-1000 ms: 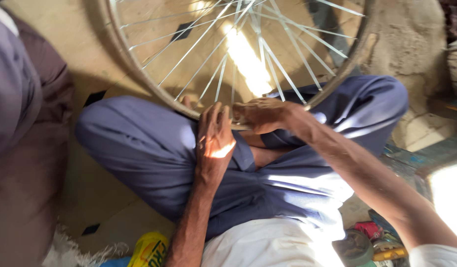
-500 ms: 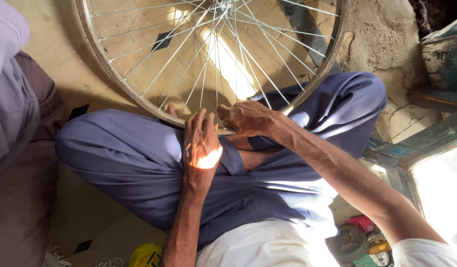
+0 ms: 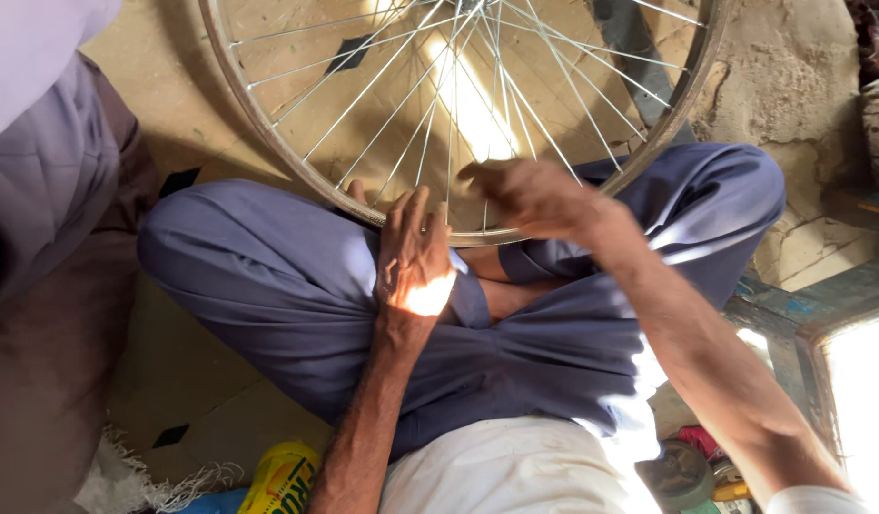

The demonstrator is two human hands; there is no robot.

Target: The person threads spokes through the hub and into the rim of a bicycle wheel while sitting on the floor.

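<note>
floor [image 3: 187, 366]: tan, tiled, small dark diamond insets, left and top of frame
lower left: white fringed cloth [image 3: 125, 481], yellow packet [image 3: 279, 479]
lower right: round tin [image 3: 680, 473]

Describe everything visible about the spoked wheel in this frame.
The spoked wheel is a bare bicycle rim of dull silvery metal, no tyre, strung with thin shiny wire spokes that cross toward a hub beyond the top edge. Only its lower arc shows. It rests across the person's blue-trousered legs above the sandy floor. The left hand lies on the rim's lowest part, fingers over it; the right hand, blurred, sits at the rim among the spokes.
</note>
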